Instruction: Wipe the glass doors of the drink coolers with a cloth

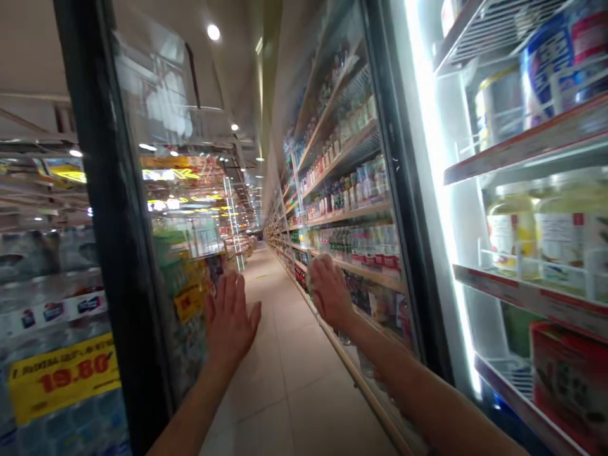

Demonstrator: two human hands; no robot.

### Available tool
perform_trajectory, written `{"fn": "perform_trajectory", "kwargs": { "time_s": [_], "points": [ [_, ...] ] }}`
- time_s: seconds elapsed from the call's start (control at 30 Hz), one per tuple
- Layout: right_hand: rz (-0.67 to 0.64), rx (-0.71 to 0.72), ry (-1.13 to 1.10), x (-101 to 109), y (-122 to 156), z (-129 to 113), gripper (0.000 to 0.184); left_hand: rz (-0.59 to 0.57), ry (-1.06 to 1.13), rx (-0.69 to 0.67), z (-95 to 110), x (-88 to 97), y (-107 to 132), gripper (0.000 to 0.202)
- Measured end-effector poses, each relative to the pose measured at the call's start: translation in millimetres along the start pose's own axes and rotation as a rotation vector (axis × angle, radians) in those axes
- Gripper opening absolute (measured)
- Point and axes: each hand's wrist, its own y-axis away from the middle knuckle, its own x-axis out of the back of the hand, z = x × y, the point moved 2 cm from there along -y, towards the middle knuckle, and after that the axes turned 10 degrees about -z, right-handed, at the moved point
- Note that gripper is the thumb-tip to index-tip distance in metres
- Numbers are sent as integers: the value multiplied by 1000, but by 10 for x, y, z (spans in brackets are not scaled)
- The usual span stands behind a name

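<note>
A glass cooler door (389,158) with a black frame stands open in front of me. My left hand (232,316) is raised before the glass, palm forward, its fingers stretched out and the thumb apart. My right hand (330,291) is also lifted to the glass, farther right and slightly higher. Its fingers look extended but are smeared by motion. Nothing shows in either hand. Whether the palms touch the pane I cannot tell.
Lit cooler shelves (522,297) at the right hold bottles of yellow liquid (506,234), cans and a red box (570,380). Packed water bottles (57,285) with a yellow price sign (66,380) stand at the left. A tiled aisle floor (270,380) shows through the glass.
</note>
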Motion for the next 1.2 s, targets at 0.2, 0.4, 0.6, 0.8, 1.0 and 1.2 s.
{"fn": "perform_trajectory", "kwargs": {
  "time_s": [0.2,0.4,0.6,0.8,1.0,1.2],
  "points": [
    [137,-286,35,66,32,457,54,-30,43,16,0,2,-6,70],
    [112,-247,-31,-11,121,99,59,-20,44,36,28,-15,-3,68],
    [5,-19,25,-43,447,25,59,-32,32,45,26,3,29,68],
    [171,-383,20,57,454,426,60,11,43,85,91,-21,94,67],
    [-44,-22,-12,-46,641,-13,62,-21,76,106,108,-31,130,67],
    [187,-428,13,86,686,518,59,-23,60,98,111,-56,202,67]
  ]
}}
